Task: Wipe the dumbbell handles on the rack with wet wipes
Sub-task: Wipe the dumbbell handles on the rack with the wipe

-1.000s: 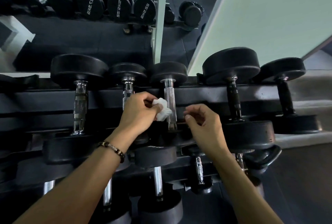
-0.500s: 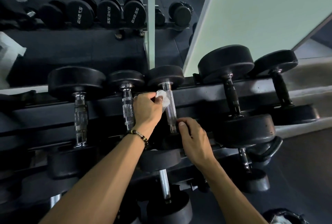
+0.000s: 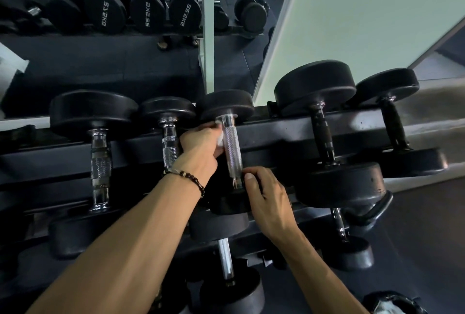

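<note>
A black dumbbell rack [image 3: 276, 135] holds several dumbbells with black round heads. My left hand [image 3: 201, 145] grips a crumpled white wet wipe [image 3: 220, 137] and presses it against the upper left side of the third dumbbell's chrome handle [image 3: 232, 150]. Most of the wipe is hidden behind my fingers. My right hand [image 3: 266, 200] holds the near head [image 3: 231, 203] of that same dumbbell, thumb up beside the handle's lower end. A bead bracelet sits on my left wrist.
Two chrome-handled dumbbells [image 3: 100, 162] lie left of the one I touch; two larger black-handled ones [image 3: 324, 137] lie right. A lower shelf carries more dumbbells [image 3: 225, 261]. A mirror [image 3: 125, 24] behind reflects another rack. A dark bag [image 3: 392, 303] sits at the bottom right.
My left hand slid the wipe up the handle toward the far head. My right hand came down from the air onto the near head of the dumbbell.
</note>
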Demonstrator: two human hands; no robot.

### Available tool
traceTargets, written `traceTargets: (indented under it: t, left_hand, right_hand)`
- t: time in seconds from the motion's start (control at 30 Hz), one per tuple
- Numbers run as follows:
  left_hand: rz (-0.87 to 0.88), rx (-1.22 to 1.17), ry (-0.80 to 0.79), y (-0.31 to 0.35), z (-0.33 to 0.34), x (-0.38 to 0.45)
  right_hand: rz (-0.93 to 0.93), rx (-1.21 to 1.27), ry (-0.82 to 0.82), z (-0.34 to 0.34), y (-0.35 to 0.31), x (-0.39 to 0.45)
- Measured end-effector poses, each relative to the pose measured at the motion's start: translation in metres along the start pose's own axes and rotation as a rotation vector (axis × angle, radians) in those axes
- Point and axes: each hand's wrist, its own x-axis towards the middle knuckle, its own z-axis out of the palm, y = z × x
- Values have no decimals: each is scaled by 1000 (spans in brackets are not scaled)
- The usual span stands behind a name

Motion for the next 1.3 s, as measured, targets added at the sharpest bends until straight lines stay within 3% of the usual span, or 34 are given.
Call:
traceTargets:
  t: [0.13, 0.27, 0.37, 0.53, 0.7, 0.87, 1.03, 1.13, 1.23, 1.3]
  left_hand:
    - [112, -18, 145, -8, -1, -12]
    - [291, 49, 109, -11, -2, -25]
    - [360, 48, 238, 1, 9, -7]
    - [330, 175, 85, -19, -11, -33]
    - [409, 221, 233, 2, 8, -14]
    - [256, 349, 104, -26, -19, -39]
    - [274, 430, 124, -11, -10, -32]
    - [294, 590, 110, -7, -13, -29]
    - [262, 1024, -10, -15, -26, -44]
    - [309, 1087, -25, -17, -27, -48]
  right_hand:
    - [-19, 16, 14, 2, 2, 0]
    - [-31, 26, 42, 4, 3, 0]
    - [-21, 39, 36, 3, 5, 0]
    - [-21, 22, 48, 6, 6, 1]
    - [-23, 45, 44, 5, 6, 1]
    - [-46, 67, 64, 5, 5, -2]
    - [-26, 104, 33, 0, 5, -3]
    - [-17, 89, 19, 1, 7, -5]
    - [13, 77, 14, 0, 8, -7]
    - [58, 84, -5, -1, 7, -10]
